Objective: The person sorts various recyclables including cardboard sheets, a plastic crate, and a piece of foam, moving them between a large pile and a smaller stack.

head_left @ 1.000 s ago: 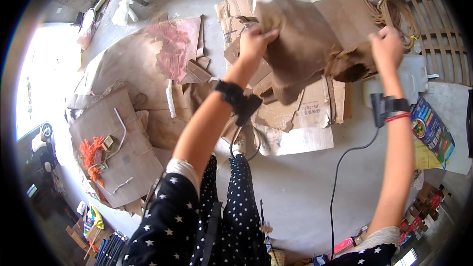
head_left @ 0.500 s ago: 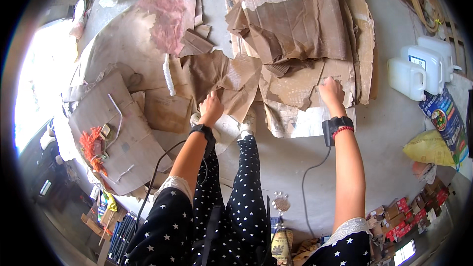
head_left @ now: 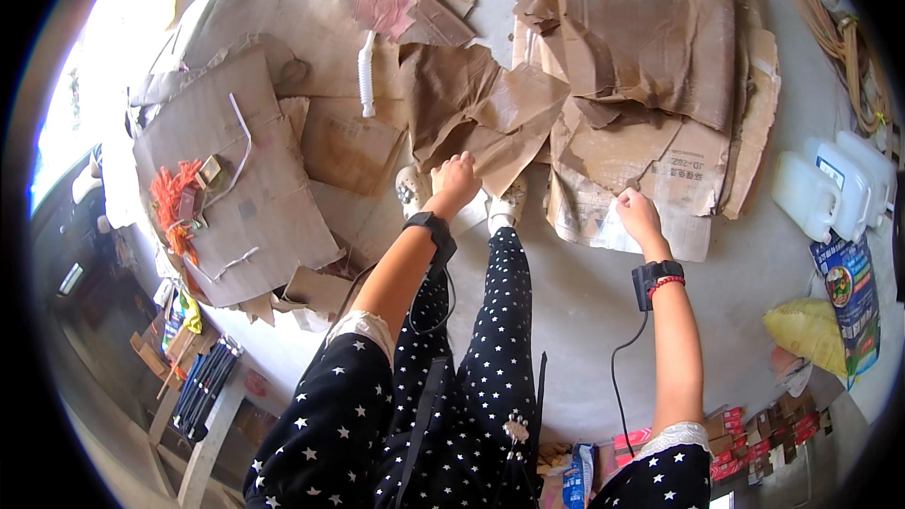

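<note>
My left hand [head_left: 455,179] is closed at the near edge of a crumpled brown cardboard sheet [head_left: 481,99], its fingers gripping that edge. To the right, the fingers of my right hand [head_left: 641,215] are pinched together at the torn top layer of a flattened cardboard piece [head_left: 613,151]. Pale paper shows under the tear, beside the fingertips. Behind this piece lies a stack of folded dark brown cardboard [head_left: 650,47] with a pale ripped strip across it. Both wrists wear black cabled devices.
At left, a flattened box [head_left: 250,198] carries orange netting [head_left: 174,196] and a white strap. A white corrugated hose [head_left: 366,75] lies on cardboard farther back. White jugs [head_left: 806,193], a yellow sack [head_left: 806,335] and coiled hose [head_left: 858,75] are at right. My shoes [head_left: 411,192] stand beside the brown sheet.
The view has shifted, so the cardboard appears farther right. My right hand has come nearer to me and leftward across the cardboard, to its torn edge. My left hand stays by the brown sheet.
</note>
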Available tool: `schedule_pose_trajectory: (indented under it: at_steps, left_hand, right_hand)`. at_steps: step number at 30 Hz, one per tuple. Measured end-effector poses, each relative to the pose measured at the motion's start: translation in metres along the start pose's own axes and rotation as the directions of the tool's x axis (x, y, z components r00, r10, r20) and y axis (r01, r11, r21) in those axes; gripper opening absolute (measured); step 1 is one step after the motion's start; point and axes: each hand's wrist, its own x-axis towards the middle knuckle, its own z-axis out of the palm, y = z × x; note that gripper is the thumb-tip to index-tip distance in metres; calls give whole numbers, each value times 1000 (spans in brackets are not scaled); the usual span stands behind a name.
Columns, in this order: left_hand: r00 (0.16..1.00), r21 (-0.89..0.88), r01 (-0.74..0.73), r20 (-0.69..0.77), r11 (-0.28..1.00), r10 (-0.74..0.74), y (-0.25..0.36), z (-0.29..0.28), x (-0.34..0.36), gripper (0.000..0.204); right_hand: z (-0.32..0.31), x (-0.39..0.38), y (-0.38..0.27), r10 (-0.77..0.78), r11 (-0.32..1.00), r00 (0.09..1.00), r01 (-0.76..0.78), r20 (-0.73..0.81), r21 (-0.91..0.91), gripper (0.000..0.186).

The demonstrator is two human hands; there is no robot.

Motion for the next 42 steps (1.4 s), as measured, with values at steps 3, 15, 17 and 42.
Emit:
schedule_pose_trajectory:
  at_steps: [3,15,17,42]
  left_hand:
    - [993,33,120,-13,992,-120,-28,4,13,38]
    - [941,-35,334,-43,942,-336,-219,97,150,47]
    - [914,-24,406,-13,914,-406,-230,118,163,56]
    - [920,-294,24,-367,955,-136,-71,-39,19,23]
  right_hand:
    - [46,22,-14,31,998,999,-32,20,50,16]
    - [274,182,-27,360,767,867,-486,345,419,34]
    - [294,195,-25,407,720,830,-548,381,425,34]
    - [114,47,-107,171,761,913,-361,369,540,8]
